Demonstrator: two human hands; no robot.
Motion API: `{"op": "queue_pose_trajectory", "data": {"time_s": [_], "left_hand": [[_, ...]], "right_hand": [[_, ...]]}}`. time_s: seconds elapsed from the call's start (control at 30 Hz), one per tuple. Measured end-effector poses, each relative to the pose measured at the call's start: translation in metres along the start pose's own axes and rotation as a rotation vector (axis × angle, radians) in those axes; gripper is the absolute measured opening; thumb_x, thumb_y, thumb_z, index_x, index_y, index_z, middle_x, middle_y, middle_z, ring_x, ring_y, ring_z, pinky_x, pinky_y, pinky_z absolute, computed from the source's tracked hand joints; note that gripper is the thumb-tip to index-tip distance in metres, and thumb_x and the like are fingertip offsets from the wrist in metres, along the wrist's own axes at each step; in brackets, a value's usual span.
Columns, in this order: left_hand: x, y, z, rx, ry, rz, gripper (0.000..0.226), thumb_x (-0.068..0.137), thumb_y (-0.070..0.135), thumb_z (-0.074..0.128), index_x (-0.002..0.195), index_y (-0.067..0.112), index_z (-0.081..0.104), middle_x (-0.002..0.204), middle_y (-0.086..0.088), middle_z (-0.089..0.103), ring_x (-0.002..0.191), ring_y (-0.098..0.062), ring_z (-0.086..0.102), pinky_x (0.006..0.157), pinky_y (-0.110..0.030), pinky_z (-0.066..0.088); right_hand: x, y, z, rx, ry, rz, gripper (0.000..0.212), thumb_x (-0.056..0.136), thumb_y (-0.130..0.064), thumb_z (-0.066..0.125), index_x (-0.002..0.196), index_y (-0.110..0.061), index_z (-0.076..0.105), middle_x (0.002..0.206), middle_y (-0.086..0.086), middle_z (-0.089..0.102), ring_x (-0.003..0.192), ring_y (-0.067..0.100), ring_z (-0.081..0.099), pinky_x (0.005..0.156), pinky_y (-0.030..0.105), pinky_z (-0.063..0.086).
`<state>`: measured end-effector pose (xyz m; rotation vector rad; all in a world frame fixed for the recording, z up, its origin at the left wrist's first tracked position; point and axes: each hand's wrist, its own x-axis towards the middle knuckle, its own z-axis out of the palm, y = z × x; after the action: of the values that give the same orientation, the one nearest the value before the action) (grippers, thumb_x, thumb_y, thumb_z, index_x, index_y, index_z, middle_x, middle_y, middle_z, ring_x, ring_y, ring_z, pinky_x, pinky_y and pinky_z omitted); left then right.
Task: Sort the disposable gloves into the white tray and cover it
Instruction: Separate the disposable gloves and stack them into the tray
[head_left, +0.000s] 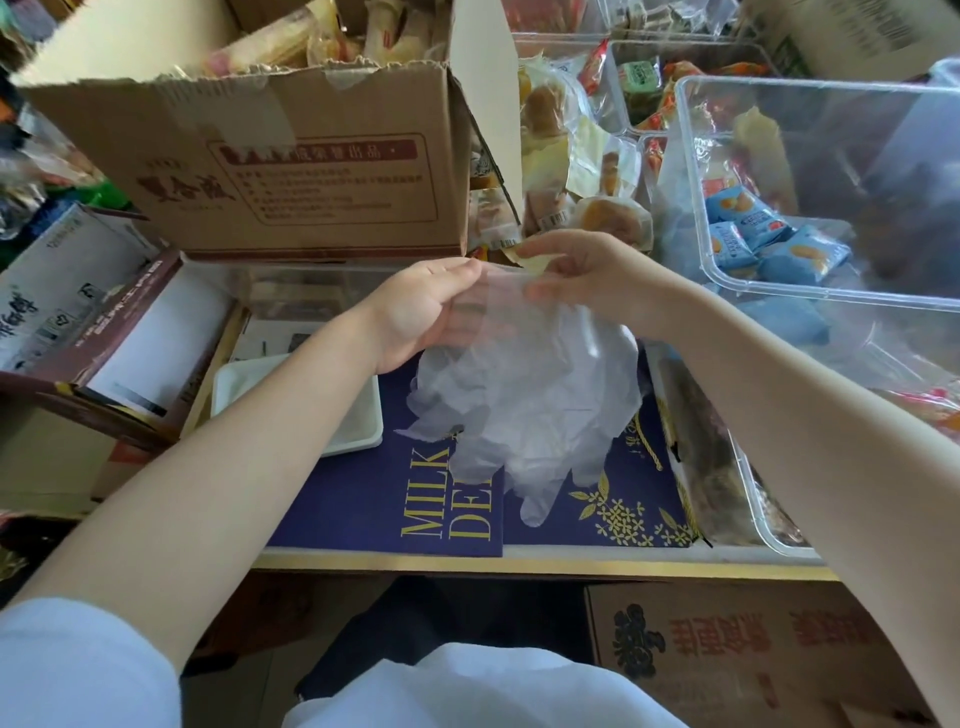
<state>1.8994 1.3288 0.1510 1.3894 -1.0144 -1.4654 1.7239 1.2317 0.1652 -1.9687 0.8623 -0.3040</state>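
A bunch of thin translucent disposable gloves (524, 400) hangs in the air over a dark blue box lid (363, 499). My left hand (421, 312) grips the top edge of the bunch with curled fingers. My right hand (587, 275) pinches the same top edge from the right side. The glove fingers dangle down toward the blue lid. The white tray (358, 441) lies to the left of the gloves, partly hidden under my left forearm.
A large cardboard box (291, 171) stands behind the hands. Clear plastic bins (831, 296) with blue snack packets sit at the right. A brown open box (104, 338) is at the left. Wrapped pastries (571, 156) pile at the back.
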Motion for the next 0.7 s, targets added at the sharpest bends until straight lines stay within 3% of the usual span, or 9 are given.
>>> {"op": "queue_pose_trajectory", "data": {"time_s": [0.13,0.2,0.23,0.33,0.43,0.5,0.57,0.63,0.7], "left_hand": [[0.001,-0.001,0.007,0.042,0.011,-0.009,0.042,0.101,0.035,0.028,0.113,0.012,0.061,0.112,-0.012,0.067,0.099,-0.028,0.066,0.09,-0.04,0.052],[0.0,-0.003,0.007,0.159,0.023,0.019,0.043,0.094,0.049,0.036,0.104,0.017,0.062,0.087,0.003,0.07,0.075,-0.015,0.066,0.068,-0.027,0.053],[-0.002,-0.006,0.006,0.255,0.04,0.053,0.039,0.087,0.053,0.045,0.098,0.019,0.061,0.077,0.007,0.066,0.065,-0.013,0.059,0.06,-0.023,0.046],[-0.005,-0.021,0.0,0.439,0.101,0.136,0.016,0.078,0.032,0.07,0.084,0.02,0.061,0.079,0.003,0.064,0.07,-0.008,0.057,0.067,-0.022,0.045],[-0.009,-0.033,-0.006,0.466,0.173,0.154,0.008,0.081,0.021,0.071,0.08,0.021,0.063,0.077,-0.001,0.068,0.071,-0.006,0.061,0.072,-0.026,0.047],[-0.009,-0.037,-0.01,0.484,0.212,0.167,0.009,0.08,0.022,0.071,0.079,0.024,0.063,0.077,-0.002,0.07,0.073,-0.011,0.063,0.075,-0.032,0.048],[-0.009,-0.041,-0.014,0.477,0.235,0.193,0.011,0.08,0.021,0.072,0.079,0.026,0.062,0.077,0.002,0.069,0.075,-0.013,0.065,0.077,-0.033,0.05],[-0.01,-0.042,-0.015,0.443,0.247,0.214,0.015,0.079,0.018,0.072,0.081,0.027,0.061,0.079,0.005,0.068,0.076,-0.015,0.065,0.076,-0.034,0.052],[-0.011,-0.043,-0.017,0.431,0.278,0.239,0.019,0.078,0.016,0.073,0.082,0.029,0.059,0.083,0.008,0.065,0.08,-0.014,0.063,0.078,-0.035,0.052]], "right_hand": [[0.0,0.001,0.004,-0.046,-0.001,-0.013,0.012,0.082,-0.017,0.069,0.087,-0.006,0.071,0.079,0.005,0.061,0.071,0.014,0.051,0.07,0.026,0.041],[0.0,0.004,0.003,0.024,0.054,0.005,0.007,0.082,-0.017,0.07,0.079,-0.011,0.069,0.074,0.003,0.059,0.067,0.011,0.049,0.066,0.021,0.041],[-0.001,0.005,0.001,0.049,0.077,0.021,0.009,0.082,-0.018,0.07,0.076,-0.012,0.067,0.068,-0.001,0.054,0.062,0.006,0.046,0.061,0.017,0.039],[-0.002,0.012,-0.003,0.145,0.16,0.075,0.019,0.082,-0.02,0.07,0.072,-0.011,0.057,0.058,-0.007,0.038,0.048,0.003,0.031,0.049,0.016,0.027],[-0.004,0.018,-0.005,0.209,0.228,0.088,0.013,0.082,-0.017,0.07,0.072,-0.014,0.061,0.049,-0.016,0.047,0.044,-0.001,0.035,0.047,0.011,0.029],[-0.006,0.02,-0.003,0.253,0.248,0.085,0.002,0.081,-0.017,0.071,0.08,-0.018,0.069,0.058,-0.016,0.058,0.052,-0.002,0.046,0.055,0.013,0.039],[-0.006,0.024,-0.003,0.309,0.253,0.079,0.007,0.082,-0.016,0.07,0.087,-0.02,0.071,0.074,-0.007,0.066,0.069,0.007,0.056,0.072,0.026,0.049],[-0.005,0.026,-0.003,0.358,0.251,0.064,0.013,0.085,-0.011,0.065,0.093,-0.02,0.07,0.084,0.001,0.067,0.081,0.015,0.058,0.086,0.035,0.05],[-0.006,0.027,-0.004,0.351,0.254,0.019,0.02,0.089,-0.008,0.059,0.089,-0.026,0.069,0.082,0.0,0.063,0.079,0.018,0.054,0.081,0.035,0.046]]}}
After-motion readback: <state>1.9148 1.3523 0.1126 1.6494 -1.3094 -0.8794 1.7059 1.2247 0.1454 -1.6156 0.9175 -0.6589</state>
